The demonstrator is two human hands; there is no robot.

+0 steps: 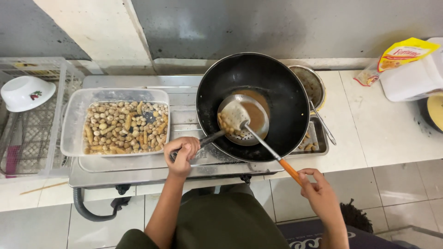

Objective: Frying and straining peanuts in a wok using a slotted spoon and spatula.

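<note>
A black wok (pixel 281 92) sits on a steel stove (pixel 138 168), with brown oil at its bottom. My left hand (pixel 181 154) grips the dark handle of a round perforated skimmer (pixel 251 133) held inside the wok. My right hand (pixel 318 189) holds the orange handle of a metal spatula (pixel 234 115). The spatula blade rests in the skimmer next to a few fried pieces. Left of the wok, a clear plastic tub (pixel 74 115) holds several small tan fried snacks.
A white bowl (pixel 25 92) lies in a clear crate (pixel 50 138) at far left. Behind the wok stands a metal strainer (pixel 311 83), above a steel tray (pixel 318 143). An oil pouch (pixel 401 53) and white container (pixel 413 78) sit right. A grey hose (pixel 87 212) hangs below.
</note>
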